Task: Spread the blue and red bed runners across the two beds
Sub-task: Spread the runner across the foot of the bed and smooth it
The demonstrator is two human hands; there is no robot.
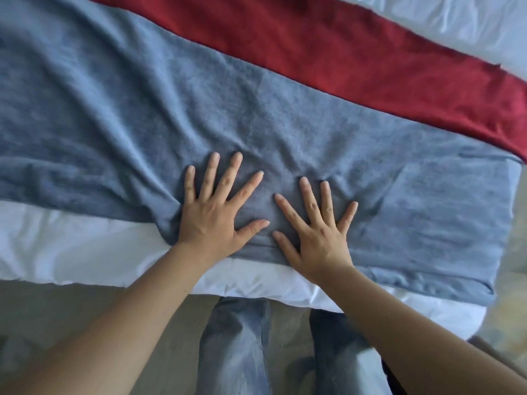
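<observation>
**White bedding over a beige floor, in soft daylight**

A bed dressed in white fills most of the view, its near edge running from nine o'clock across towards five o'clock. The white duvet shows again at one o'clock, lightly creased and bright. Below the edge, from six to eight o'clock, lies a plain beige floor, smooth and somewhat blurred. At three to four o'clock, beyond the corner of the bed, a paler strip of floor appears, out of focus. The light is even and cool, casting only faint shadows in the folds of the bedding
</observation>
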